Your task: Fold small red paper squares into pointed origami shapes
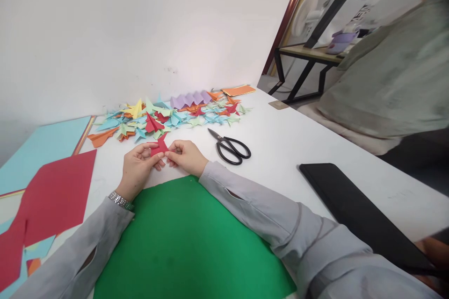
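Between both hands is a small folded piece of red paper with pointed ends sticking up. My left hand, below which a metal watch sits on the wrist, pinches its left side between thumb and fingers. Thumb and fingers of my right hand grip its lower right corner. Just beyond the hands lies a heap of folded paper shapes in red, orange, yellow, green and blue. Black-handled scissors rest to the right of my right hand, points facing away.
A green sheet lies under my forearms. Red paper and light blue sheets are at the left. A black flat case lies at the right. Orange strips sit by the wall; another person is beyond the table's right edge.
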`<state>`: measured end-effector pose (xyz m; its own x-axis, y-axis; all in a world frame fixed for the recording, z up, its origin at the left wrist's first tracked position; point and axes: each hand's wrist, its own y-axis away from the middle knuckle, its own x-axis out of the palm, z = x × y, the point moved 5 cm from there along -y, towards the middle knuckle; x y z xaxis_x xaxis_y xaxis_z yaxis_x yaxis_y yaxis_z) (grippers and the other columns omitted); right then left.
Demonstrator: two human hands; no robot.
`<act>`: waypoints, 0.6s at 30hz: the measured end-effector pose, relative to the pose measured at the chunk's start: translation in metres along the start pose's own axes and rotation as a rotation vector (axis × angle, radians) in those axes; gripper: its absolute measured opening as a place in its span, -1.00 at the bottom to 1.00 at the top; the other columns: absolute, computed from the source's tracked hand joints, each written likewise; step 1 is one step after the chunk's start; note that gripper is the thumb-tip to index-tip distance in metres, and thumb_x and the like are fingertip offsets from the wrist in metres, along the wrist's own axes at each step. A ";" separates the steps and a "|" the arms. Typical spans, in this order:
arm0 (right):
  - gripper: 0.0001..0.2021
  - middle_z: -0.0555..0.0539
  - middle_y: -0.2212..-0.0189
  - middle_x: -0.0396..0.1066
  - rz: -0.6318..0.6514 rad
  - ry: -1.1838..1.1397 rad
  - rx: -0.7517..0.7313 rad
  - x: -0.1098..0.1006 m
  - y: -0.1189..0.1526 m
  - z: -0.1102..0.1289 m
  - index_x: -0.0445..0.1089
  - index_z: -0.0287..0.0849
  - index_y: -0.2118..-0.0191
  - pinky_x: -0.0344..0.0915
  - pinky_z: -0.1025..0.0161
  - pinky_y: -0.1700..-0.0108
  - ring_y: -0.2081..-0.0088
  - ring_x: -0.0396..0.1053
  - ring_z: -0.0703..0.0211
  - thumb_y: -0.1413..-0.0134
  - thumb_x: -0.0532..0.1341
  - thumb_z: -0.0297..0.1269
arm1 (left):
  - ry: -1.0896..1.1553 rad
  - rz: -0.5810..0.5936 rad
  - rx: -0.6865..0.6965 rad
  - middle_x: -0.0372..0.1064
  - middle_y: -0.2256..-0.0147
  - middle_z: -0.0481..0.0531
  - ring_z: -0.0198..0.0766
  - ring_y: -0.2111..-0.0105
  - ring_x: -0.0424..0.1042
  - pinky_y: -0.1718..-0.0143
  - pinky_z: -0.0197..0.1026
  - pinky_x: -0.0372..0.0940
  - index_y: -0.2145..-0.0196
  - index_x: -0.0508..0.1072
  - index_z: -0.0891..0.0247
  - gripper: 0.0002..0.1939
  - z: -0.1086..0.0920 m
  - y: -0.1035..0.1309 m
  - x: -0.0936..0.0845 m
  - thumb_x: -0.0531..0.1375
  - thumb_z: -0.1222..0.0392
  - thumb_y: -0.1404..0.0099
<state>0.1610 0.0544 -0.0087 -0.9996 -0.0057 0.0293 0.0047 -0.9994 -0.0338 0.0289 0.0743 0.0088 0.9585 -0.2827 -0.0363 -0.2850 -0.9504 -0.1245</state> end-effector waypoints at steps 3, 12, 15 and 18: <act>-0.82 0.11 0.71 0.34 0.009 0.001 -0.010 0.000 -0.001 -0.001 0.25 -0.18 0.55 0.28 0.38 0.54 0.66 0.31 0.35 0.05 0.25 -0.47 | -0.001 -0.001 0.001 0.44 0.62 -0.01 -0.27 0.63 0.41 0.57 -0.25 0.31 0.26 0.39 0.37 -0.58 -0.001 0.001 0.000 0.39 0.17 0.07; -0.82 0.13 0.77 0.31 0.069 -0.117 0.007 0.001 -0.003 -0.003 0.25 -0.19 0.55 0.26 0.45 0.62 0.71 0.27 0.40 0.03 0.24 -0.48 | 0.051 0.011 -0.039 0.47 0.59 0.03 -0.18 0.56 0.48 0.56 -0.22 0.34 0.24 0.41 0.37 -0.54 0.000 0.001 0.000 0.40 0.15 0.10; -0.82 0.13 0.76 0.32 0.075 -0.132 0.022 0.001 -0.003 -0.004 0.25 -0.20 0.55 0.26 0.46 0.62 0.71 0.27 0.41 0.03 0.23 -0.50 | 0.068 0.018 -0.051 0.48 0.58 0.04 -0.15 0.53 0.50 0.56 -0.22 0.35 0.24 0.42 0.37 -0.56 0.003 0.000 -0.001 0.39 0.17 0.09; -0.82 0.12 0.74 0.34 0.071 -0.144 0.033 0.000 -0.003 -0.004 0.26 -0.21 0.55 0.26 0.45 0.61 0.69 0.29 0.40 0.02 0.22 -0.51 | 0.072 0.034 -0.062 0.48 0.59 0.04 -0.16 0.52 0.51 0.55 -0.23 0.35 0.22 0.43 0.37 -0.57 0.005 -0.001 -0.002 0.38 0.17 0.06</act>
<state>0.1605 0.0576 -0.0130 -0.9820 -0.0792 0.1713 0.0790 -0.9968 -0.0083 0.0273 0.0769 0.0043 0.9463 -0.3217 0.0319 -0.3194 -0.9456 -0.0626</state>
